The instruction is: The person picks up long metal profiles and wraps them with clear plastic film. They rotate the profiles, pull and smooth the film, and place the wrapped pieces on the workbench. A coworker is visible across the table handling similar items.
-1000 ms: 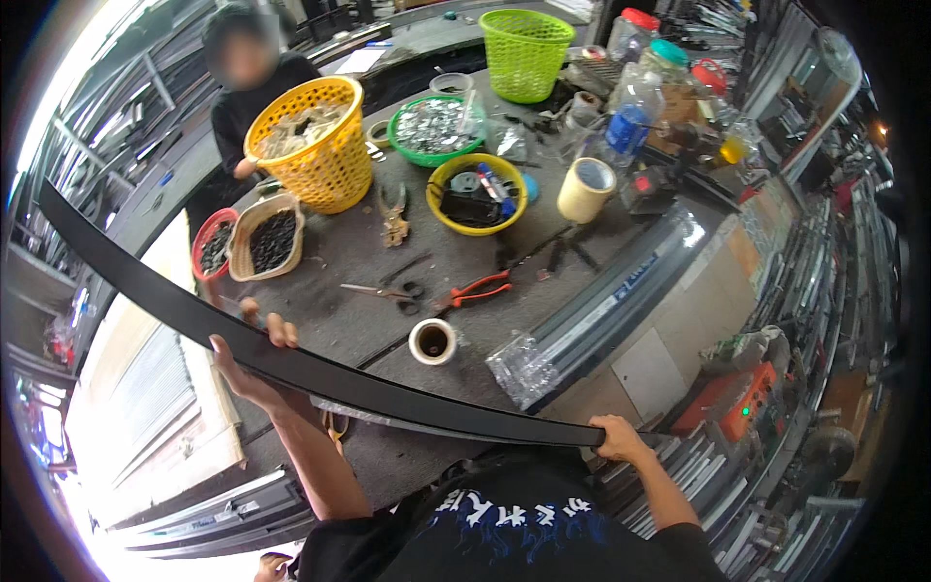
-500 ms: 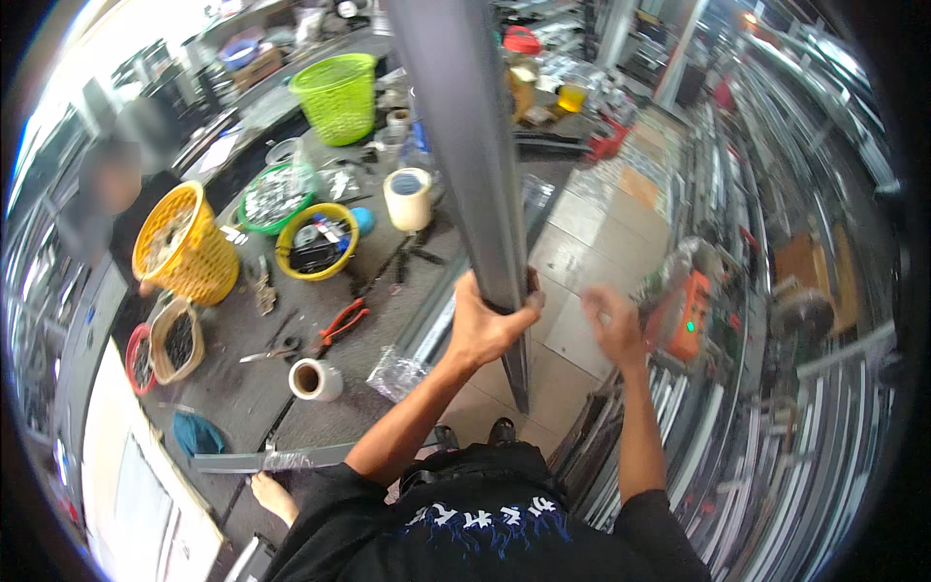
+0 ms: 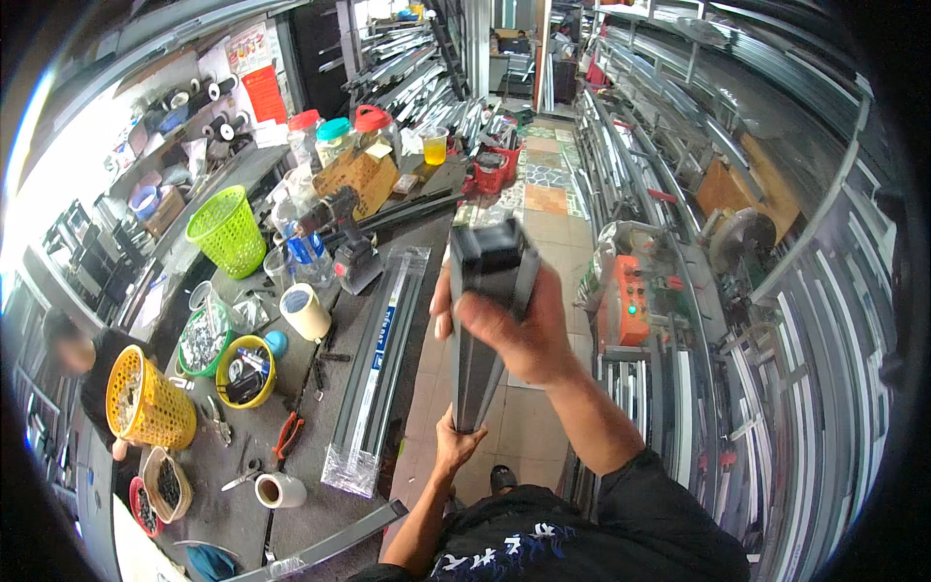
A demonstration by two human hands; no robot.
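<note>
Fingers (image 3: pixel 439 308) of the right hand (image 3: pixel 531 335) are closed around the upper end of a long, dark-grey, rectangular bar (image 3: pixel 471 376) at the centre of the frame, thumb across its face. At lower centre, the left hand (image 3: pixel 456 446) grips the bar's farther end, its fingers partly hidden. Left of them, a clear-wrapped bundle of grey strips (image 3: pixel 367 407) lies on a dark bench (image 3: pixel 318 422); farther, at upper left, stands a lime-green plastic basket (image 3: pixel 229 235).

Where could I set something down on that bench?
A small patch looks bare between the nearer white roll, the plastic-wrapped bars and the loose grey bar. It's crowded around the jars and drill, and around the yellow basket at left.
</note>
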